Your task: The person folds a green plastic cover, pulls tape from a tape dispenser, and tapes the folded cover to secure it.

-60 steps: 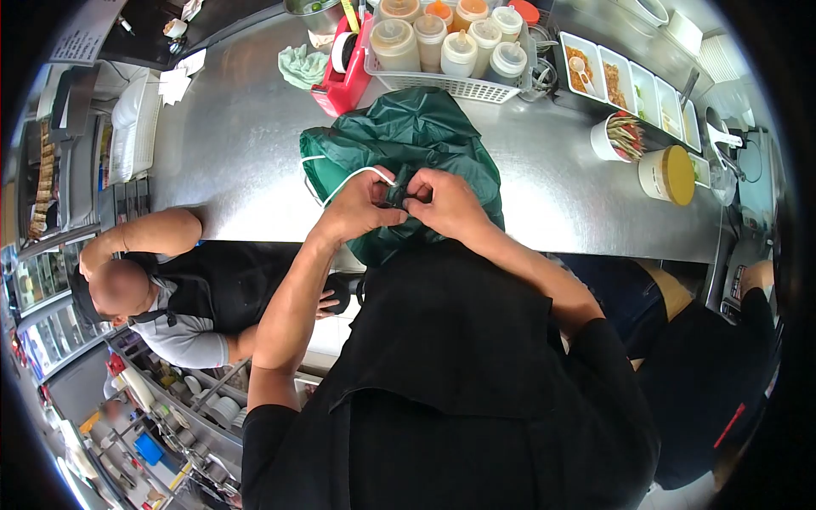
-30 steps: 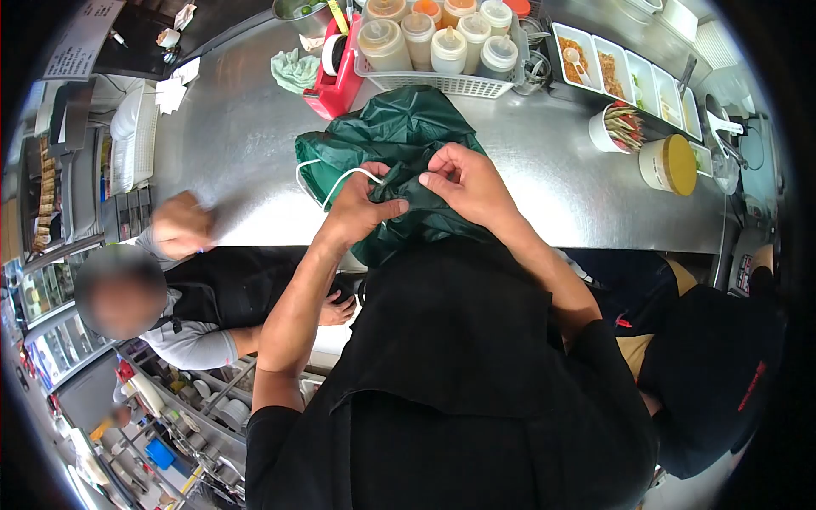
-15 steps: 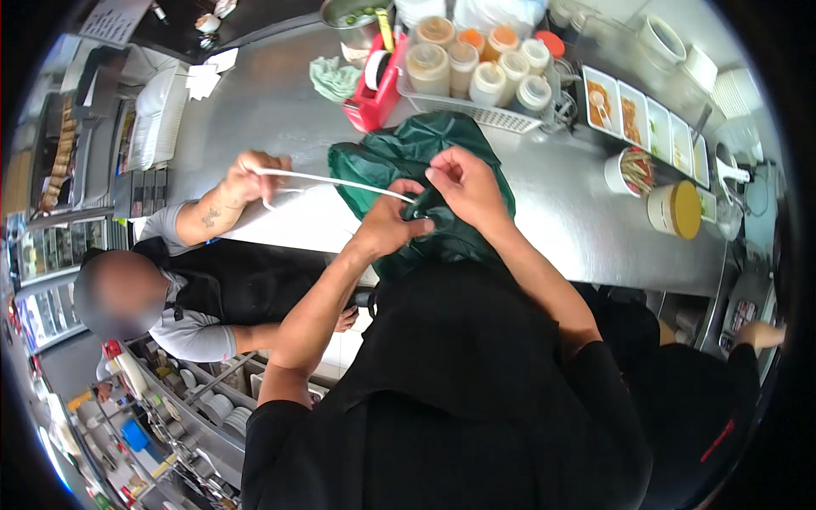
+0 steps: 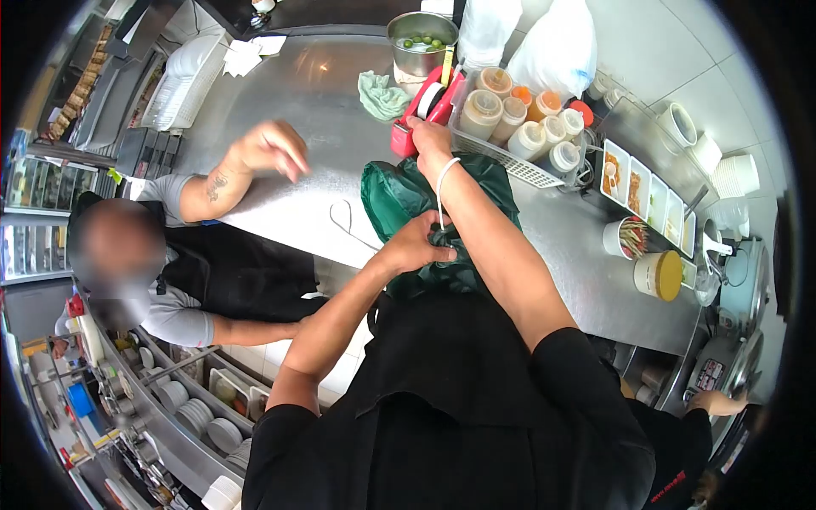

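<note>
A crumpled green bag (image 4: 391, 195) lies on the steel counter (image 4: 323, 93) in front of my body. My left hand (image 4: 418, 243) is closed on the bag's gathered part, with a white cord (image 4: 441, 191) rising from it across my right wrist. Beyond the bag, my right hand (image 4: 432, 140) reaches to the near end of the red tape dispenser (image 4: 408, 138). Its fingertips are partly hidden there, so their grip is unclear. More thin cord (image 4: 344, 223) lies in a loop on the counter, left of the bag.
A co-worker's hand (image 4: 276, 149) hovers over the counter at the left. Behind the dispenser are a green cloth (image 4: 382, 95) and a pot of limes (image 4: 422, 44). A basket of sauce bottles (image 4: 531, 166), a food tray (image 4: 633, 187) and a yellow-lidded tub (image 4: 659, 276) stand to the right.
My right hand has left the bag and moved forward to the tape dispenser. The co-worker's hand has let go of the cord, which now lies partly on the counter. The view has shifted.
</note>
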Available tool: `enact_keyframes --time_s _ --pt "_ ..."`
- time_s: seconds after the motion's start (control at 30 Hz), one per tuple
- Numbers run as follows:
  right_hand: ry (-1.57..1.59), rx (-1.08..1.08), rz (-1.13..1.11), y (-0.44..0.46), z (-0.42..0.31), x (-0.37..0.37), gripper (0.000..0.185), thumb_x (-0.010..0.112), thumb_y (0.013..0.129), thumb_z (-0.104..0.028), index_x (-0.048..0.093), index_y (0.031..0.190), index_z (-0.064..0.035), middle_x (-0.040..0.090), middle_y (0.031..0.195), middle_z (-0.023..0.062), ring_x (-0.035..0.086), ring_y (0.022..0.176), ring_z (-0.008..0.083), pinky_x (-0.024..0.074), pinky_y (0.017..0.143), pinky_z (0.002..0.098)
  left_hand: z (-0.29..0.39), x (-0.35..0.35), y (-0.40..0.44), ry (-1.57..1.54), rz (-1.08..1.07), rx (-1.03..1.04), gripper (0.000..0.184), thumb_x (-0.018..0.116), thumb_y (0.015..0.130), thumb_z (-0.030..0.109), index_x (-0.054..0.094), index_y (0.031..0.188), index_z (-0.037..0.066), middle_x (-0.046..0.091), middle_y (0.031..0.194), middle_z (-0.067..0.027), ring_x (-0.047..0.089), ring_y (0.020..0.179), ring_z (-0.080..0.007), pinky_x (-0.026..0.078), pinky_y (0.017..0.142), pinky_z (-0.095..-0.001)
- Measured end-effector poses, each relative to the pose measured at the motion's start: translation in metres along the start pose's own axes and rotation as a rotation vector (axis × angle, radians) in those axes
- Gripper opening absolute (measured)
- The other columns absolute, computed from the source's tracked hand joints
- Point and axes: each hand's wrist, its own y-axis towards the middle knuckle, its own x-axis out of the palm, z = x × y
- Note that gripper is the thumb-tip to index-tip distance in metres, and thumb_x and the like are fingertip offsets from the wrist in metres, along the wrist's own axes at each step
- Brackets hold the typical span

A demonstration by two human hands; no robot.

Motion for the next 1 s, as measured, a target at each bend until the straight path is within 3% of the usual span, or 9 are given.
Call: enact_keyframes --time_s 0.07,0.13,0.33,0.37,0.57,0.73,0.8,0.87,1.0 --pt "0.128 0.116 -0.008 -0.023 -0.02 -0.002 0.019 0.073 0.079 -0.016 0.07 0.085 0.0022 0.068 0.084 0.011 0.063 0.072 0.0192 0.0501 0.071 0.0349 -0.006 0.001 0.002 -0.026 -0.015 -0.011 0.068 0.082 0.07 0.011 0.047 0.126 -0.003 0.061 0.106 -0.0152 0.059 0.098 -0.0232 0.047 0.085 -0.0337" --pt "0.098 -0.007 0.028 -0.03 -0.009 0.006 0.016 0.07 0.083 -0.013 0.069 0.084 0.0021 0.067 0.078 0.005 0.059 0.068 0.0141 0.0469 0.066 0.0303 -0.015 0.001 0.006 0.026 0.004 0.122 0.072 0.083 0.069 0.012 0.046 0.129 -0.003 0.059 0.12 -0.018 0.055 0.113 -0.0278 0.044 0.096 -0.0358" --pt "-0.057 -0.114 0.027 -0.045 0.02 0.016 0.016 0.072 0.083 -0.013 0.068 0.077 0.0021 0.06 0.069 -0.001 0.05 0.062 0.0073 0.0412 0.058 0.0249 0.003 -0.002 0.001 -0.047 -0.026 0.071 0.052 0.077 0.07 0.003 0.057 0.117 -0.002 0.063 0.116 -0.0129 0.059 0.108 -0.0232 0.047 0.094 -0.0356" --pt "-0.101 -0.127 0.033 -0.039 0.03 0.016 0.027 0.073 0.079 -0.022 0.068 0.069 0.0023 0.062 0.066 0.0127 0.059 0.064 0.0218 0.0479 0.069 0.0361 0.004 -0.003 0.002 -0.075 -0.068 0.034 0.053 0.077 0.07 0.003 0.056 0.118 -0.002 0.063 0.116 -0.0127 0.059 0.108 -0.0232 0.047 0.094 -0.0355" --pt "-0.278 -0.103 -0.008 -0.022 0.046 0.007 0.029 0.069 0.078 -0.026 0.068 0.069 0.0017 0.062 0.095 0.0224 0.057 0.102 0.0324 0.0442 0.089 0.0411 0.003 -0.004 0.002 -0.074 -0.102 0.03 0.061 0.077 0.07 0.003 0.052 0.125 -0.001 0.059 0.123 -0.0139 0.056 0.113 -0.0242 0.044 0.098 -0.0363" --pt "-0.609 -0.329 0.006 -0.013 0.037 -0.016 0.022 0.067 0.074 -0.021 0.067 0.07 0.0007 0.065 0.089 0.0227 0.062 0.086 0.0388 0.0484 0.081 0.0448 -0.016 -0.006 0.01 -0.094 -0.093 0.201 0.065 0.079 0.07 0.004 0.05 0.128 0.001 0.056 0.127 -0.0115 0.049 0.121 -0.0245 0.037 0.105 -0.0366" --pt "-0.607 -0.257 -0.136 -0.029 0.018 -0.037 0.023 0.069 0.074 -0.022 0.069 0.072 0.0013 0.066 0.076 0.0209 0.066 0.078 0.0362 0.0506 0.074 0.0426 -0.014 -0.01 0.012 -0.098 -0.183 0.12 0.064 0.079 0.072 0.006 0.049 0.128 0.002 0.057 0.123 -0.0089 0.048 0.12 -0.0219 0.035 0.105 -0.0351" --pt "-0.556 -0.378 -0.284 -0.039 0.016 -0.065 0.028 0.074 0.079 -0.027 0.071 0.081 0.0005 0.064 0.064 0.0059 0.058 0.059 0.0117 0.0469 0.059 0.0301 -0.008 -0.01 0.008 -0.064 -0.132 0.045 0.065 0.08 0.072 0.01 0.048 0.127 0.002 0.058 0.118 -0.0091 0.05 0.115 -0.0215 0.037 0.102 -0.0341" --pt "-0.334 -0.313 -0.318 -0.068 -0.037 -0.147 0.027 0.072 0.082 -0.027 0.069 0.082 0.0 0.063 0.063 0.0039 0.054 0.056 0.0122 0.0451 0.056 0.0291 0.019 -0.013 0.003 0.087 -0.168 -0.158 0.059 0.079 0.073 0.015 0.051 0.122 -0.001 0.061 0.105 -0.0088 0.057 0.096 -0.0171 0.045 0.083 -0.0291"
